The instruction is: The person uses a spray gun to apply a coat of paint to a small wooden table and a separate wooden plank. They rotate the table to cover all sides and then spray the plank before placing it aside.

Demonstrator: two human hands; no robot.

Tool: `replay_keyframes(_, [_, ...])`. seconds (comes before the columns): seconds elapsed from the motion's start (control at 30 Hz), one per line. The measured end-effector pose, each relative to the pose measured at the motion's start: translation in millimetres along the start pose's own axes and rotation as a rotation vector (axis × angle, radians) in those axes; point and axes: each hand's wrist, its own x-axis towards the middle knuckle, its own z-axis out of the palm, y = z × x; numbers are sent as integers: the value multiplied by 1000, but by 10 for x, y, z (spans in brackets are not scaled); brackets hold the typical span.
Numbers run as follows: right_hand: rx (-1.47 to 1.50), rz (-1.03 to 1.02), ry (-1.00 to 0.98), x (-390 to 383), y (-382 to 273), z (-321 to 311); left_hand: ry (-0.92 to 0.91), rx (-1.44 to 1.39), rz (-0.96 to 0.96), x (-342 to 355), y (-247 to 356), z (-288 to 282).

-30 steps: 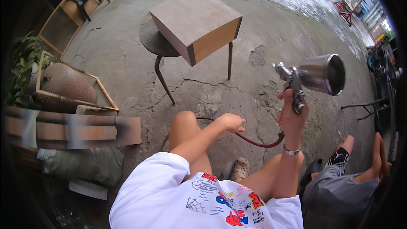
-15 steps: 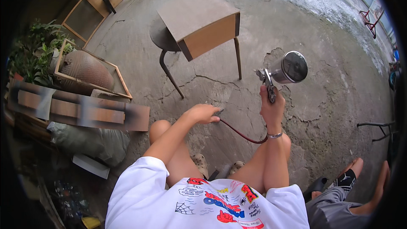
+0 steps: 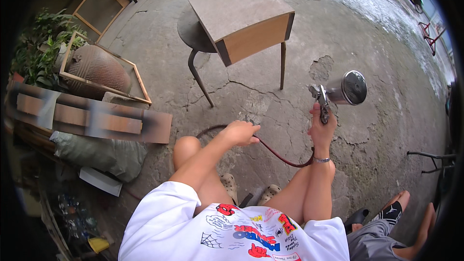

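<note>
My right hand is wrapped round the grip of a metal spray gun, held upright with its round silver cup pointing right and away. A dark red hose sags in a loop between the gun's side and my left hand. That left hand is closed around the hose, its fingertips partly hidden, and more hose runs out behind it to the left. Ahead of both hands, apart from the gun, a wooden box-like piece with a pale top and dark edge strips rests on a dark round stool.
At left lie a wooden panel with dark-painted borders, a filled sack, a wooden frame around a clay pot, and plants. Someone in grey shorts sits at lower right. The concrete floor is cracked.
My view has shifted, and a motorcycle now shows at upper right. Both hands and the gun appear farther right and a little lower. More hose shows left of my left hand.
</note>
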Motion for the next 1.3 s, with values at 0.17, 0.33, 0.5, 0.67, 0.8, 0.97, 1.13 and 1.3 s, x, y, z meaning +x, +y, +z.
replay_keyframes(0.17, [-56, 142, 42, -76, -170, -91, -18, 59, 113, 173, 139, 61])
replay_keyframes(0.33, [-31, 114, 101, -125, -160, -197, -27, 36, 227, 267, 271, 63])
replay_keyframes(0.5, [-120, 121, 63, -75, -66, -224, -59, 109, 136, 348, 146, 81])
replay_keyframes(0.67, [-100, 130, 33, -80, -64, -134, -28, 54, 101, 253, 21, 136])
replay_keyframes(0.8, [-82, 116, 24, -118, -63, -121, -100, 79, 66, 263, 43, 65])
replay_keyframes(0.97, [-76, 122, -8, -127, -119, -97, -96, 83, 69, 207, 69, 120])
replay_keyframes(1.13, [-126, 117, -25, -108, -113, -64, -126, 72, 56, 194, 59, 88])
replay_keyframes(1.3, [-155, 92, -22, -92, -110, -33, -137, 67, 29, 176, 7, 96])
